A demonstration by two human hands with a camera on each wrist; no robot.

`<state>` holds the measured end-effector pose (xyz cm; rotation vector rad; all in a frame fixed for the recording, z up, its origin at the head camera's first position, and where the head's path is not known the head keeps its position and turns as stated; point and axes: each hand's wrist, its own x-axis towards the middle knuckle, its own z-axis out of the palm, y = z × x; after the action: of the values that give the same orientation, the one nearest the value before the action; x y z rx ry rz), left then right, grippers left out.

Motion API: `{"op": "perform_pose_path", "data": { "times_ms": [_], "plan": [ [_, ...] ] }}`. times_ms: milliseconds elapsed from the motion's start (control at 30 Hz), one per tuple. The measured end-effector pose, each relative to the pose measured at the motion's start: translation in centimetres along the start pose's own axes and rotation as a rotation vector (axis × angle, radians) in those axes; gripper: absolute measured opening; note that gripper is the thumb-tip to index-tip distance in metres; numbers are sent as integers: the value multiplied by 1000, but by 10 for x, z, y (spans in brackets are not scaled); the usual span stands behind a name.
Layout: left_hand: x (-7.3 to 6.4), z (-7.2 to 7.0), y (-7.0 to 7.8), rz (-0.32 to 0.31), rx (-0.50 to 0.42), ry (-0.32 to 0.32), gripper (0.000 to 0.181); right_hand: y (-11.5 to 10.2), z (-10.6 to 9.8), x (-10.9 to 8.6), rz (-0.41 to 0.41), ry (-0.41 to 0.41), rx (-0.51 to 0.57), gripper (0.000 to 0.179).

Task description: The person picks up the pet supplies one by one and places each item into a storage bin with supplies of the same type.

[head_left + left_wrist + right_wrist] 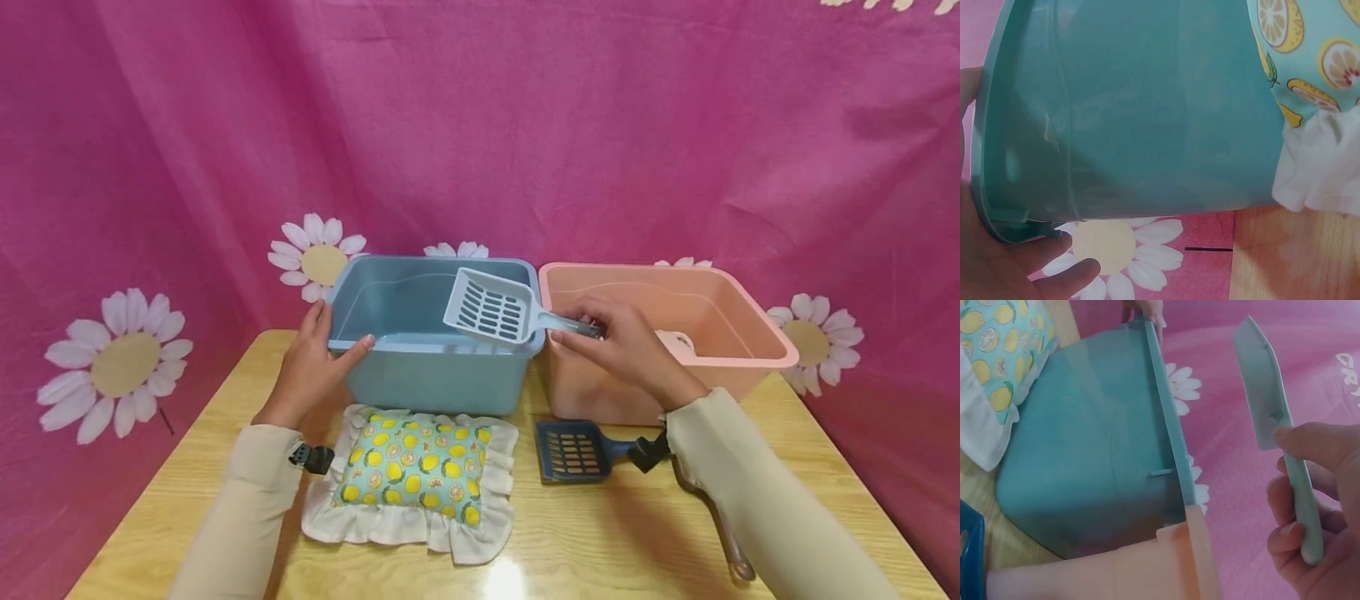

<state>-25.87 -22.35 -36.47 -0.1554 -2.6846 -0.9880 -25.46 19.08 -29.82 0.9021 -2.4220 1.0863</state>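
My right hand [626, 342] grips the handle of a pale blue slotted litter scoop [491, 307]. In the head view the scoop is over the right part of a blue plastic bin [435, 379]; the right wrist view shows the scoop [1263, 387] edge-on, above the bin's rim. The thumb lies along the handle and the fingers curl round it. My left hand [303, 371] holds the left front corner of the blue bin, thumb over the rim and fingers at the outer side. The left wrist view shows the hand [997, 262] at that corner.
A peach bin [735, 308] stands right of the blue one, a pale object [677, 343] partly visible inside. In front lie a ruffled lemon-print cushion [416, 467], a dark blue slotted scoop [573, 452] and a brown-handled utensil [731, 542], partly under my right sleeve. A pink curtain [480, 125] hangs behind.
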Motion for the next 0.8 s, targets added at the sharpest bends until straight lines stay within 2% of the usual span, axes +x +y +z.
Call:
{"op": "perform_pose_path", "data": {
  "times_ms": [333, 533, 800],
  "plan": [
    [2, 1, -4, 7, -8, 3, 101, -5, 5, 22, 2, -23, -14, 26],
    [1, 0, -3, -7, -7, -4, 103, -5, 12, 34, 44, -56, 16, 25],
    [2, 0, -2, -5, -7, 11, 102, -6, 23, 56, 57, -99, 10, 27]
  ]
}}
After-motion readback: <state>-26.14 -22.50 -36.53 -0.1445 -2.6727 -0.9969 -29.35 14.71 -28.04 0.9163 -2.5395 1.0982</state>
